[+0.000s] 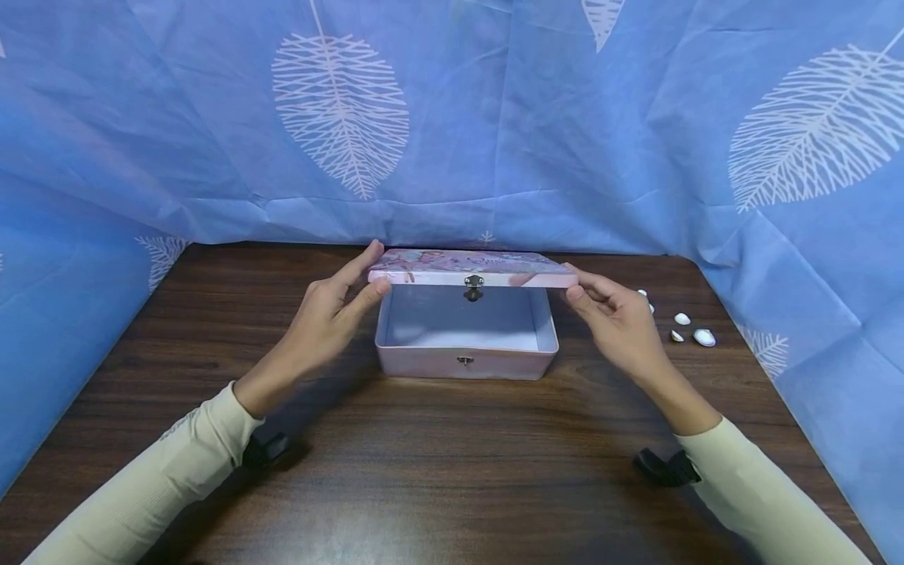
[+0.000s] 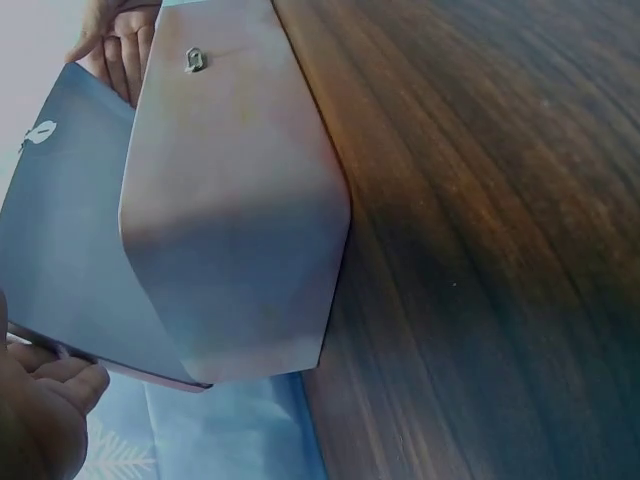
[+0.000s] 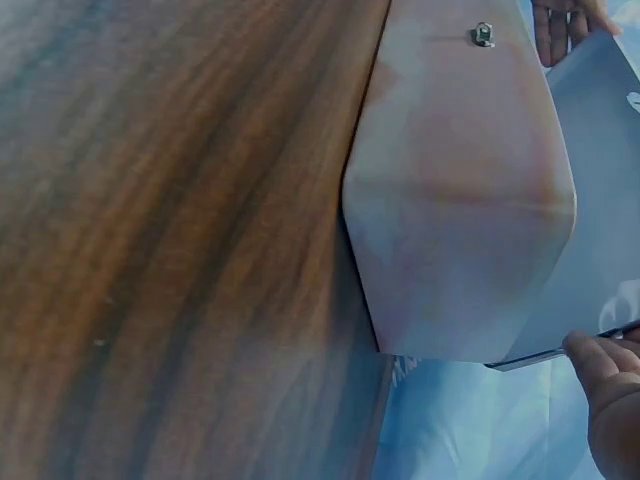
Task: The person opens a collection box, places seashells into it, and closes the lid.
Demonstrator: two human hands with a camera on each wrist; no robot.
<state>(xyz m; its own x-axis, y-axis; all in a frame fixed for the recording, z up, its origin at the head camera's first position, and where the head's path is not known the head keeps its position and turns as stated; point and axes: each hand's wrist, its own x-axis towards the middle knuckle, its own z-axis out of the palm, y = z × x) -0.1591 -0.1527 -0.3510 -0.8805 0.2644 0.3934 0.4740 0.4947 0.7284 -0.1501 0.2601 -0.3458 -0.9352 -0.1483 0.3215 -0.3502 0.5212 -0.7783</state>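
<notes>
A pinkish-white hinged box [image 1: 424,366] stands on the table with its lid [image 1: 438,265] raised partway, tilted toward the back. The lid has a purple-pink printed top and a dark metal clasp [image 1: 474,288] hanging at its front middle. My left hand [image 1: 326,304] grips the lid's left end, thumb at the front corner. At the opposite end, my right hand [image 1: 616,320] pinches the right corner. Below the opening, a small metal catch [image 1: 464,360] sits on the box front. Both wrist views show the lid's grey underside [image 2: 70,220] behind the box.
Several small white seashells [image 1: 704,337] lie to the right, beyond the right hand. A blue leaf-patterned cloth [image 1: 452,149] hangs close behind the box and along both sides of the dark wooden table [image 1: 452,463].
</notes>
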